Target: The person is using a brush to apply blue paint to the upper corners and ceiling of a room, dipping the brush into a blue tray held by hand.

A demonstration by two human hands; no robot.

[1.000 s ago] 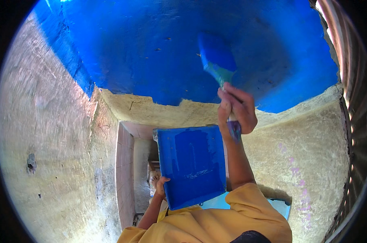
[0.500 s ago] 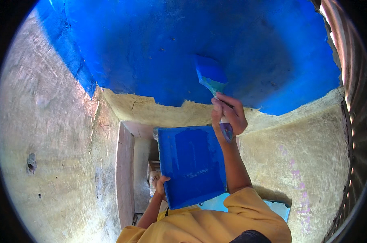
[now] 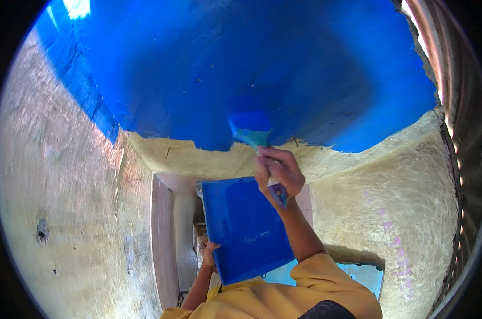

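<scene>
Hands full here: the left hand (image 3: 209,254) grips the tray (image 3: 209,212) by its side, the right hand (image 3: 281,173) pinches the brush (image 3: 251,136) by its handle. Up ahead, the big blue wall (image 3: 225,58), ragged-edged. Below it, that tilted tray, coated inside with blue paint (image 3: 246,207), pale-streaked. And the brush: wide, blurred, blue-tipped, greenish lower down, near the wall's painted edge.

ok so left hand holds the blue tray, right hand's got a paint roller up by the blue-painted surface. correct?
Not a roller: the head view shows the right hand holding a flat paintbrush up by the blue-painted surface. The left hand does hold the blue tray.
</scene>
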